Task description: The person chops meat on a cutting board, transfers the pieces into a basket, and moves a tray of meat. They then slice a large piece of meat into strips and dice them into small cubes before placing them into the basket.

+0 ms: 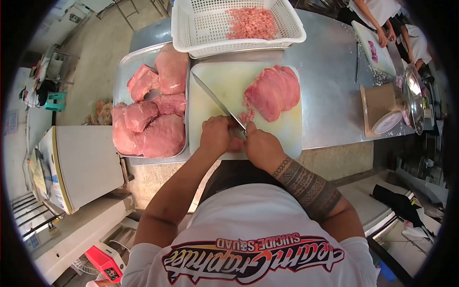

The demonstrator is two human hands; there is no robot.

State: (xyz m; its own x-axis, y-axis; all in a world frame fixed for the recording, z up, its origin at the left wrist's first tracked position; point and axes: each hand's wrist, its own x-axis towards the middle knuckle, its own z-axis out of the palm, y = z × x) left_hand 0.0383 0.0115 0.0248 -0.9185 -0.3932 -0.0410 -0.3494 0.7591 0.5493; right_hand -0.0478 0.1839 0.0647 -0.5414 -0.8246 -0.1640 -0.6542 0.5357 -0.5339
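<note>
A kitchen knife (pixel 216 97) is gripped by its handle in my right hand (pixel 260 146), its blade slanting up and left across the white cutting board (pixel 215 71). My left hand (pixel 216 136), fingers curled, presses on a piece of raw meat (pixel 235 143) at the board's near edge, beside the blade. The hands partly hide that piece. Small cut bits of meat (pixel 246 115) lie just past the knife. Overlapping slices of raw meat (pixel 275 93) rest on the right of the board.
Left of the board, a metal tray (pixel 125 62) holds large meat chunks (pixel 160 134). Behind stands a white perforated basket (pixel 205 50) with diced meat (pixel 253 24). On the steel table (pixel 330 95) are a scale (pixel 382 107) and another person's board (pixel 375 50) with purple pieces.
</note>
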